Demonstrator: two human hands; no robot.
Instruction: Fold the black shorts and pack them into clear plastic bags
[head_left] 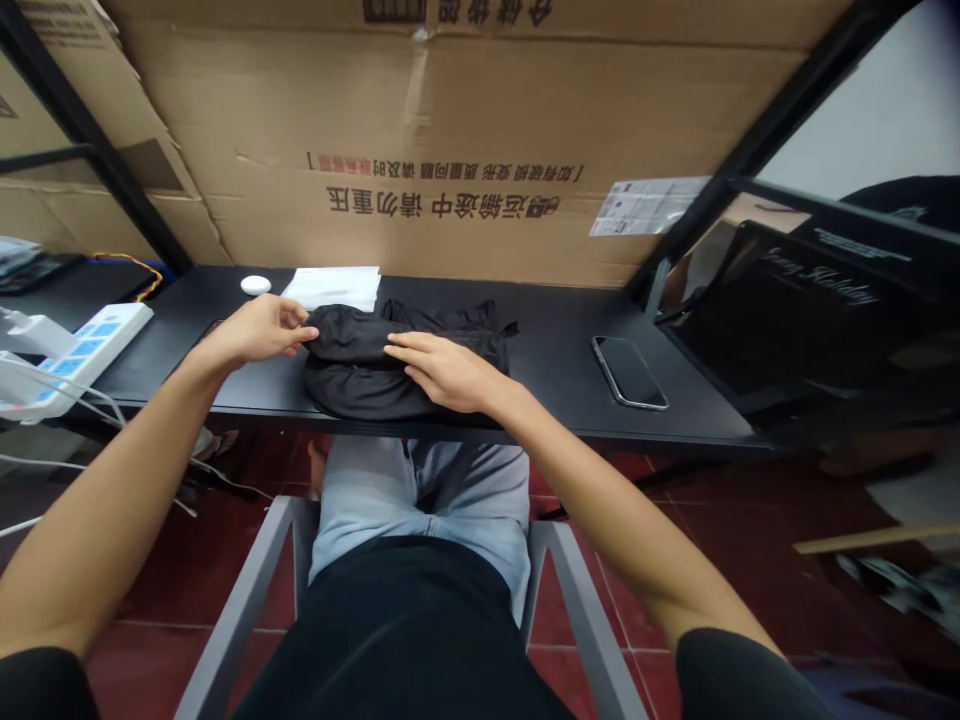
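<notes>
A soft black cloth item [349, 335], folded and wrinkled, lies on the black desk near its front edge; its exact kind I cannot tell. At its left end my left hand [266, 328] has its fingers curled, with the fingertips closed on the cloth's edge. My right hand [450, 370] rests palm down across the right part of the cloth, fingers stretched out and pointing left. More of the black fabric bunches up behind, and a short tab sticks out at its right.
A smartphone [630, 372] lies right of the cloth. White papers [334, 287] and a small white case [256, 286] sit behind. A power strip [94, 350] with cables is at left. Cardboard [450, 110] walls the back; a black bag [795, 310] stands at right.
</notes>
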